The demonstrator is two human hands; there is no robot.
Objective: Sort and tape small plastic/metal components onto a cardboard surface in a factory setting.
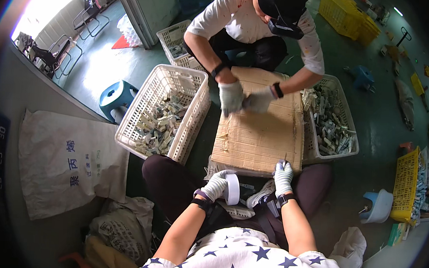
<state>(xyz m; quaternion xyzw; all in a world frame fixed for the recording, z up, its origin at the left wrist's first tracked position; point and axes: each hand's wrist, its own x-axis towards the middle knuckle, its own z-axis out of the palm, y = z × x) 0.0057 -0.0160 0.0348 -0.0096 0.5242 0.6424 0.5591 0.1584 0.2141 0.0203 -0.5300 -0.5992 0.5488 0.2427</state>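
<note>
My left hand (216, 184), in a striped work glove, is closed on a white ring-shaped roll (232, 190) above my lap. My right hand (283, 177), gloved alike, is pinched at the near right edge of a cardboard-topped work surface (258, 136). A thin dark tip shows above its fingers; what they hold is too small to name. Across the cardboard, a co-worker's two gloved hands (243, 99) meet around something small and dark, partly hidden by the gloves. Small scraps lie near the cardboard's left side.
White crates full of small pieces flank the cardboard: a left crate (191, 118) and a right crate (351, 142). A blue stool (116, 96) stands farther left. A yellow basket (404, 182) and a pale blue stool (378, 207) are at right. Sacks (75, 169) lean at left.
</note>
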